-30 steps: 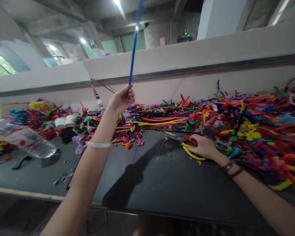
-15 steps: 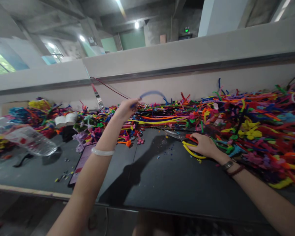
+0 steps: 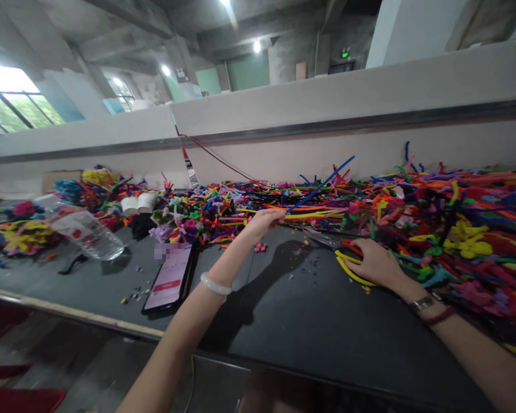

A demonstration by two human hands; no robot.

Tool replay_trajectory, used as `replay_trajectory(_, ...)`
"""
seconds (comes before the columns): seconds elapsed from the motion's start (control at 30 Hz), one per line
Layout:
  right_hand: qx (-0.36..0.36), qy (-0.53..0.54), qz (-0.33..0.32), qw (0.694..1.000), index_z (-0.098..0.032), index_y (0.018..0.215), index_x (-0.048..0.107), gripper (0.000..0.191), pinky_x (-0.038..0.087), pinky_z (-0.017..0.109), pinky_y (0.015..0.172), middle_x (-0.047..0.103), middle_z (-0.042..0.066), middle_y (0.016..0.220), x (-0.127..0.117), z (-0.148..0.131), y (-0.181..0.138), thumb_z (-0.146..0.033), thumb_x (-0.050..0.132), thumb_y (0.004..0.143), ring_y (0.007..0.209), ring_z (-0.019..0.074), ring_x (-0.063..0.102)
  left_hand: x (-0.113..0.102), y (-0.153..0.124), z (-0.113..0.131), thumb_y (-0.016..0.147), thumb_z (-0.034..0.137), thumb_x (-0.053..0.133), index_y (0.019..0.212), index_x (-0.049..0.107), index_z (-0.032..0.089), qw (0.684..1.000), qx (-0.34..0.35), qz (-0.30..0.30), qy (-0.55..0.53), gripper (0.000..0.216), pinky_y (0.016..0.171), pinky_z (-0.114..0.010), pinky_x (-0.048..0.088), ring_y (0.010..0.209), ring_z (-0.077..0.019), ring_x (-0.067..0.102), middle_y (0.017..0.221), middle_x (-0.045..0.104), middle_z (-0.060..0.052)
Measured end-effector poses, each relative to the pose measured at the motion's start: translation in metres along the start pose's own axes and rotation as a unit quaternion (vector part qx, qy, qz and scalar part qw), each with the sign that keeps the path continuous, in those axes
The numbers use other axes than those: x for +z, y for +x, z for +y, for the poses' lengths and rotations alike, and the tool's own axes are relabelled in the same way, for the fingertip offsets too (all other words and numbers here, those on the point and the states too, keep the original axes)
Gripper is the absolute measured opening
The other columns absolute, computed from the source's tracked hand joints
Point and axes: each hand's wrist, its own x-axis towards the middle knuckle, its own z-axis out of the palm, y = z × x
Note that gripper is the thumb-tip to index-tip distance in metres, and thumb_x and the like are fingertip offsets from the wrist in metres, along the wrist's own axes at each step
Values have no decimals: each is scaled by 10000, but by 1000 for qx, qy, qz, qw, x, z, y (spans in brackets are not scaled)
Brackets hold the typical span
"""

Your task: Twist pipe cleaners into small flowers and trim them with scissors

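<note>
Blue pipe cleaner (image 3: 322, 190); yellow pipe cleaner (image 3: 347, 273); multicoloured pipe-cleaner heap (image 3: 456, 201); dark grey tabletop (image 3: 327, 321); white bangle (image 3: 215, 284).

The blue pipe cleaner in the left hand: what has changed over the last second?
The left hand has come down and to the right, lowering the blue pipe cleaner from nearly upright to a low slant over the heap, still gripped. The right hand stayed on the yellow pipe cleaner, with the scissors beside it.

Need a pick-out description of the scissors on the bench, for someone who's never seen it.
On the long dark table, follow the bright pipe-cleaner heap along its back edge. Just left of the right hand, at the heap's front, lie the scissors: plain steel blades against all that colour, pointing toward the left hand.
</note>
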Motion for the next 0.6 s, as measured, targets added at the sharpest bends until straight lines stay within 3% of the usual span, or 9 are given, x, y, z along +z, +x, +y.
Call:
replay_trajectory(0.03,-5,-5,-2,1000,-131,816,558,368,433,305,635,598,107,800,0,0,0,-444,493,634,748,231,553,4,-3,-5,649,220,585,708,625,122,994,-51,-23,-92,121,532,-187,361,564,-77,484,623,557,-17)
replay_trajectory(0.2,-47,2,4,999,-122,863,553,350,426,327,700,574,114,838,2,4,1,-412,477,681,821,240,509,18,-19,-30,696,244,560,774,607,140,984,-85,-48,-146,138,494,-192,346,496,-56,431,591,503,2)
replay_trajectory(0.3,-51,23,65,996,-127,823,558,285,392,355,761,573,121,853,-5,-2,3,-372,450,724,856,250,484,23,-26,-37,658,229,608,735,605,150,989,-52,-46,-132,110,504,-165,331,518,-37,426,649,521,14)
replay_trajectory(0.33,-45,46,82,995,-132,818,558,265,383,355,771,573,118,860,-8,-7,5,-357,443,736,865,248,480,24,-28,-37,650,238,619,707,600,145,994,-2,-52,-92,111,516,-159,330,535,-37,434,647,521,17)
replay_trajectory(0.43,-7,190,53,980,-152,787,573,230,383,341,739,590,93,805,-19,-26,12,-336,443,748,801,217,506,26,-32,-36,664,290,603,666,587,136,994,64,-90,-13,155,580,-169,350,588,-58,481,630,544,9)
replay_trajectory(0.5,42,351,-29,935,-159,808,584,242,398,304,658,604,75,791,-23,-41,17,-345,439,753,723,183,524,29,-35,-37,678,320,584,706,591,135,993,74,-90,11,188,617,-190,367,627,-82,516,658,585,-11)
replay_trajectory(0.6,123,581,-166,787,-157,840,594,292,374,242,519,604,66,781,-23,-57,23,-372,408,772,646,141,522,33,-38,-40,687,331,571,760,594,142,991,103,-85,30,204,651,-225,388,661,-115,548,691,616,-26)
